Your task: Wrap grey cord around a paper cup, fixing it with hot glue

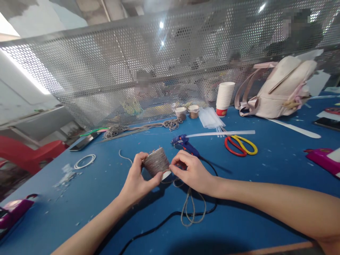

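Nearest cam: both forearms, entering from 7 and 4 o'clock, w/ a black cable (170, 214) running along the table (278, 159) btwn them.

Obs:
- Cord-wrapped cup (156, 162) is at mid-table, held just above the surface and tipped on its side. A white rim shows at its lower R.
- L hand (136, 180) pinches the cup, thumb on the near side, fingers round the back.
- R hand (192, 171) is closed in a fingertip pinch on the grey cord (189, 198) right at the cup's rim. The slack hangs to 6 o'clock in a long loop that crosses the cable.
- Glue gun (184, 143) lies at 1 o'clock of the cup, just behind the R knuckles, w/ a clear stick pointing to 3 o'clock.
- Scissors (240, 145) are at 2 o'clock.
- Further back are a stack of paper cups (224, 97) and a backpack (278, 88). A phone (83, 142) is at 10 o'clock.

Risks (judgement):
1. The gun nozzle is v. close to the R hand. Can't tell if it is hot; if so, a small backward move could mean a burn.
2. The cord loop lies over the cable, so a pull on the cord could snag it and drag the gun toward the hands.
3. If the R pinch loosens, the last turns may spring off the rim, since the wrap looks held by tension there.
4. If the L grip is too hard, the thin cup wall may buckle and the coils go slack.
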The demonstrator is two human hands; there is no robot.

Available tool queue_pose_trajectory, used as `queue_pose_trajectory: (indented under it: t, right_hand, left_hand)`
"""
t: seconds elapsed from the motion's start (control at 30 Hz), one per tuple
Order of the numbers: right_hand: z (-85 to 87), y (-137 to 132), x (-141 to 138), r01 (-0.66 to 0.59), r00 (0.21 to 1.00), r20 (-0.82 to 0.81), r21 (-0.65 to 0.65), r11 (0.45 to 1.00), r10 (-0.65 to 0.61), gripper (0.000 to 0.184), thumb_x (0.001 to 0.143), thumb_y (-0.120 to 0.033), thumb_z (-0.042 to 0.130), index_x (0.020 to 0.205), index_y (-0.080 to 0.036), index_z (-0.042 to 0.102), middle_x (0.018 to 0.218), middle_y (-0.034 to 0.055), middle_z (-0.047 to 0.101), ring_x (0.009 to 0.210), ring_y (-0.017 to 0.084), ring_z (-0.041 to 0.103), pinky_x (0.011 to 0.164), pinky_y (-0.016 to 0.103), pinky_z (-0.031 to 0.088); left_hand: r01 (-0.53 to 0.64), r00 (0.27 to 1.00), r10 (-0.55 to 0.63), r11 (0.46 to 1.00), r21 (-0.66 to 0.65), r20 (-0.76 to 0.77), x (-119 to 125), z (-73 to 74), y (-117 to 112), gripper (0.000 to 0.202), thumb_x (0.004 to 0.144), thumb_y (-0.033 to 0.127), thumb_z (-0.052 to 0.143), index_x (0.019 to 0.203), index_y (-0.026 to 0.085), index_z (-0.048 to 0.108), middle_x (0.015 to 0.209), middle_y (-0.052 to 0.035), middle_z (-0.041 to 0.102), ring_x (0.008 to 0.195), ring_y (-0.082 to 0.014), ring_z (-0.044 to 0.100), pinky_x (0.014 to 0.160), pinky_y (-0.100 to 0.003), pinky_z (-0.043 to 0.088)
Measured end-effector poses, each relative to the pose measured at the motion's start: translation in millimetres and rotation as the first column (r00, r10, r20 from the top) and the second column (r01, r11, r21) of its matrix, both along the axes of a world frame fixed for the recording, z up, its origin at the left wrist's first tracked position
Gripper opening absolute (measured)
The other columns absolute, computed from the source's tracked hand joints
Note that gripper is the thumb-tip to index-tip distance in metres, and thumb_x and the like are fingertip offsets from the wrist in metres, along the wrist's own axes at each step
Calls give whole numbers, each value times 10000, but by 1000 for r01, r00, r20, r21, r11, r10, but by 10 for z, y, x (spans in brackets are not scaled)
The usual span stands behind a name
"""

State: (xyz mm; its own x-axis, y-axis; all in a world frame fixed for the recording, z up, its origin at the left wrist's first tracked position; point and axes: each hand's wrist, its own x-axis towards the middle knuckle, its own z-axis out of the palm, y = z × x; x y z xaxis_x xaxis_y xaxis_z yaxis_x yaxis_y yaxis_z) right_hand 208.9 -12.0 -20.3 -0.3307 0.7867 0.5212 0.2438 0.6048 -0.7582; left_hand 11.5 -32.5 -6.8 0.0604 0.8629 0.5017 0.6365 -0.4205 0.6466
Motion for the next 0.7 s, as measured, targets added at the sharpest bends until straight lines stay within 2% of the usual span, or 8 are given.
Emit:
queue_pose_trajectory:
  t: [0.1, 0.2, 0.33, 0.4, 0.5, 0.57, 0.63, 0.7]
  right_hand:
    - [14, -6, 1, -38, 999, -14, -43, 998, 38, 120, 867, -201, 569, 752, -193, 601, 754, -2, 556, 680, 129, 525, 641, 270, 429]
    - [14, -35, 3, -75, 997, 0, -65, 995, 76, 52, 856, -218, 578, 837, -196, 621, 825, 19, 600, 750, 153, 572, 709, 302, 467]
    - [-1, -67, 20, -84, 996, 21, -22, 996, 84, 125, 838, -236, 587, 961, -213, 594, 980, 53, 652, 934, 207, 597, 863, 381, 471]
    - [-1, -72, 36, -59, 998, -21, 17, 998, 59, 144, 846, -231, 563, 990, -222, 572, 1008, 56, 644, 960, 209, 587, 891, 388, 466]
    - [9, -72, 62, -4, 991, -133, 78, 997, 14, 155, 858, -197, 529, 1009, -230, 544, 976, 48, 615, 897, 182, 575, 849, 341, 483]
    - [16, -71, 76, -12, 983, -179, 132, 991, 36, 150, 872, -173, 514, 1010, -230, 532, 936, 38, 596, 825, 160, 563, 796, 304, 489]
    - [17, -73, 83, -93, 982, -146, 195, 976, 122, 107, 898, -166, 492, 975, -228, 533, 890, 29, 588, 784, 148, 558, 756, 280, 484]
    - [14, -78, 86, -191, 978, -41, 211, 959, 204, 83, 924, -176, 463, 915, -224, 530, 846, 25, 587, 764, 145, 562, 725, 267, 473]
  left_hand:
    - [-27, 999, 25, 997, 74, 34, -55, 0, 50, 373, 667, 307, 652, 946, 241, 415, 856, 7, 470, 760, -149, 496, 712, -301, 440]
    - [-73, 994, 61, 987, 145, 89, -109, 0, 106, 399, 647, 308, 672, 933, 243, 402, 861, 11, 439, 766, -146, 475, 707, -294, 430]
    - [-120, 986, 97, 976, 180, 133, -157, -7, 159, 407, 633, 317, 688, 911, 239, 400, 853, 19, 426, 737, -137, 460, 680, -284, 424]
    - [-143, 981, 113, 970, 197, 155, -179, 2, 183, 406, 634, 321, 693, 905, 236, 403, 855, 18, 428, 733, -134, 462, 676, -284, 430]
    - [-194, 967, 149, 955, 223, 205, -216, 55, 224, 415, 629, 336, 699, 906, 235, 407, 843, 23, 430, 716, -128, 472, 665, -284, 446]
    - [-238, 953, 183, 945, 224, 243, -243, 112, 254, 429, 620, 342, 705, 909, 233, 408, 835, 29, 429, 700, -120, 482, 655, -281, 456]
    - [-273, 937, 210, 938, 212, 279, -265, 167, 282, 438, 610, 350, 706, 908, 231, 407, 822, 35, 433, 679, -114, 489, 640, -281, 464]
    - [-298, 924, 230, 933, 202, 305, -280, 204, 307, 438, 603, 356, 705, 902, 228, 412, 813, 37, 445, 668, -112, 494, 638, -288, 472]
